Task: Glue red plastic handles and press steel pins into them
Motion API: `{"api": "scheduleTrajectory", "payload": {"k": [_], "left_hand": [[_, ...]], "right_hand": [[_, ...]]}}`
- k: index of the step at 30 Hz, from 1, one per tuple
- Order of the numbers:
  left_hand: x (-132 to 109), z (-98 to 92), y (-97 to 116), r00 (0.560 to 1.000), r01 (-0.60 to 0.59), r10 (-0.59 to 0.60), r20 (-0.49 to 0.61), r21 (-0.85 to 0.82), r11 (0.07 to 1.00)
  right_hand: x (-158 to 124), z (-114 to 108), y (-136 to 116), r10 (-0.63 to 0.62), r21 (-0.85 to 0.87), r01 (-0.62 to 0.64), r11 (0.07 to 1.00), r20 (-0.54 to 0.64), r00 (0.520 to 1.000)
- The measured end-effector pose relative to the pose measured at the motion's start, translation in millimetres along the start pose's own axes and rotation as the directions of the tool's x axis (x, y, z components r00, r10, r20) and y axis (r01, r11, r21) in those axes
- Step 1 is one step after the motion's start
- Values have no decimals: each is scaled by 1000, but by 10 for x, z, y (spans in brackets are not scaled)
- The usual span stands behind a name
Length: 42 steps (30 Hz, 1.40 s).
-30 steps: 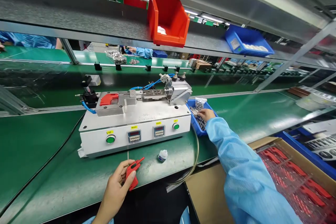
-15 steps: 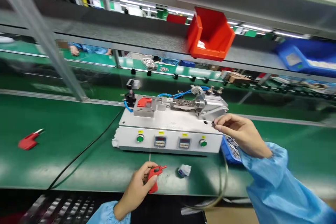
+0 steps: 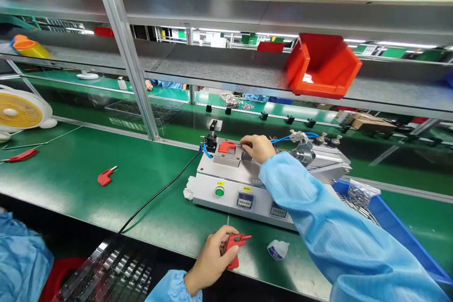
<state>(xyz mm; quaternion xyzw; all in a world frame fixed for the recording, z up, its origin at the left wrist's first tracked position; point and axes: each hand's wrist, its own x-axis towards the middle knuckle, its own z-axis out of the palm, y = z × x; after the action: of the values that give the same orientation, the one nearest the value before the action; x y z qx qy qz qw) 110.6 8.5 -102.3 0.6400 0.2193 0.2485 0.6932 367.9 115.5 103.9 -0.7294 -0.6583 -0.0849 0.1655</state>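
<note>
Gripping a red plastic handle (image 3: 235,246) in the curled left hand (image 3: 212,262).
Right hand (image 3: 257,147) fingers pinched together at the boxy metal machine's (image 3: 247,184) red-loaded fixture (image 3: 228,149).

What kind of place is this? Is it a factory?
Most likely a factory assembly line. A long green workbench holds a small white machine with buttons and counters, parts bins such as the red bin sit on the shelf above, and identical red plastic parts lie about.

Factory assembly line: green conveyor belt (image 3: 71,179), parts bins (image 3: 323,68).
</note>
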Motion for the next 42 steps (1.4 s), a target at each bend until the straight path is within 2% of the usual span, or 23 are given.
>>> {"api": "scheduleTrajectory", "payload": {"k": [8,13,19,23,26,28,30,32,35,37,40,42], "left_hand": [[-4,-12,26,1000,14,-13,27,-37,999],[4,-3,15,1000,23,-21,21,-61,998],[0,-41,-12,1000,13,-12,28,-62,998],[1,-46,-20,1000,24,-22,12,-127,992],[13,-38,-10,999,31,-29,14,-150,988],[13,-37,-2,999,36,-35,11,-154,987],[-1,-52,12,999,45,-47,-6,-168,985],[-23,-100,61,997,56,-63,-35,-177,983],[13,-281,300,997,27,-37,-74,-124,992],[164,-466,610,993,-61,56,-100,-39,997],[636,-740,1217,951,-241,272,-148,196,950],[1043,-862,1596,917,-276,373,-139,452,848]], "right_hand": [[-100,-19,34,-82,-44,83,996,26,996],[46,35,-148,-185,-147,190,971,48,981],[261,172,-348,-163,-185,180,966,102,981],[286,90,-394,-172,-191,185,964,81,982],[200,-116,-356,-142,-192,137,972,-14,990],[62,-273,-280,-148,-135,139,981,-60,987],[-156,-390,-173,-177,-49,176,983,-24,984],[-431,-434,-56,-187,3,188,982,66,980],[-823,-374,97,-130,-5,132,991,152,980],[-989,-295,168,-99,-4,101,995,169,981],[-1070,-199,239,-85,47,79,996,138,987],[-1064,-169,269,-81,90,71,993,115,990]]}}
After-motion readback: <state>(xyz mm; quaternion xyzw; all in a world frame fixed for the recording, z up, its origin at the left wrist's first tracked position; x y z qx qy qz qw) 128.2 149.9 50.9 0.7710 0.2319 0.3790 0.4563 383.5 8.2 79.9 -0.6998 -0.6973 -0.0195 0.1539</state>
